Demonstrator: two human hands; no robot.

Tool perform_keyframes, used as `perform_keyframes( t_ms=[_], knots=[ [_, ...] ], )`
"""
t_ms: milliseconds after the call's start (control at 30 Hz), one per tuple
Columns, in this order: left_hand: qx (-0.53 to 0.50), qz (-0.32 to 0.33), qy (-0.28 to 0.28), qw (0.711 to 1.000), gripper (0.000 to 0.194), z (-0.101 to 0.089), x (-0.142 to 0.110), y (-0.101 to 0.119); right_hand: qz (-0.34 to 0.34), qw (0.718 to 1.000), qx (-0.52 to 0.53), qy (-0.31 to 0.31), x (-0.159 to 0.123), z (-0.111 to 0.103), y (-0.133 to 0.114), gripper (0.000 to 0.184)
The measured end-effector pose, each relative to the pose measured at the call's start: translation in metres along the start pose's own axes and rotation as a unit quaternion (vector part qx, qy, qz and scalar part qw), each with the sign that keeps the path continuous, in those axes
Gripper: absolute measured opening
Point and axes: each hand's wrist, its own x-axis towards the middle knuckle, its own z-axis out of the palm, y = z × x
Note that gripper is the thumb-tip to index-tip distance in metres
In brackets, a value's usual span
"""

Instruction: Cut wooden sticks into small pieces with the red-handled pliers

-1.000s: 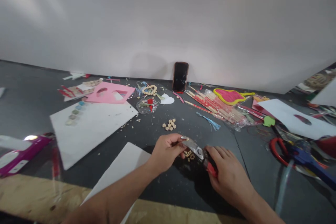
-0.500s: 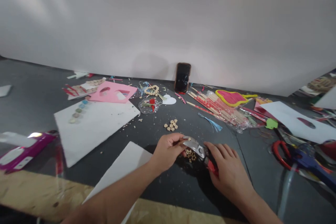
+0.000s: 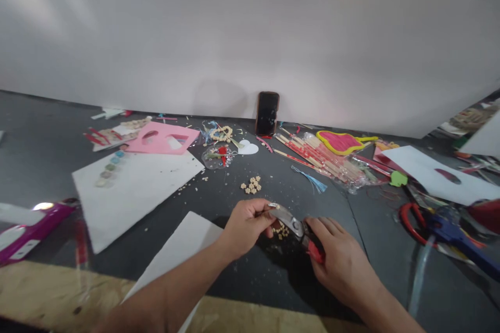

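My right hand [image 3: 338,255] is wrapped round the red and black handles of pruning shears [image 3: 291,221]. Their metal jaws point left and reach the fingertips of my left hand [image 3: 250,223]. Thumb and forefinger there are pinched on a tiny pale piece at the jaws; its kind is too small to make out. Below the jaws lies a small pile of wooden beads [image 3: 280,231], partly covered by my left fingers. Just beyond my hands, a cluster of flower-shaped wooden pieces [image 3: 251,185] rests on the dark tabletop.
A phone [image 3: 267,113] leans on the white board [image 3: 250,47] at the back. Right of it lie bagged sticks [image 3: 312,153], a blue tassel [image 3: 310,179] and blue-handled scissors [image 3: 449,229]. White sheets [image 3: 133,187], pink paper [image 3: 162,138] and a purple tool [image 3: 35,234] occupy the left.
The fingers of my right hand have drawn in closer round the shears' handles. My left hand keeps its pinch near the jaws. The whole view has shifted slightly.
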Motion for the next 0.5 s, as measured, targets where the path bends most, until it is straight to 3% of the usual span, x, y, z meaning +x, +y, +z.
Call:
perform_keyframes(
  t_ms=[300,500],
  knots=[
    [-0.024,0.008,0.040,0.999,0.018,0.0015,0.0035,-0.0047,0.006,0.998,-0.043,0.041,0.0065,0.0089,0.0037,0.037],
    [0.062,0.024,0.044,0.997,0.015,-0.0014,0.0016,-0.0010,-0.006,0.999,-0.033,0.018,0.0066,0.0092,0.0058,0.045]
  ],
)
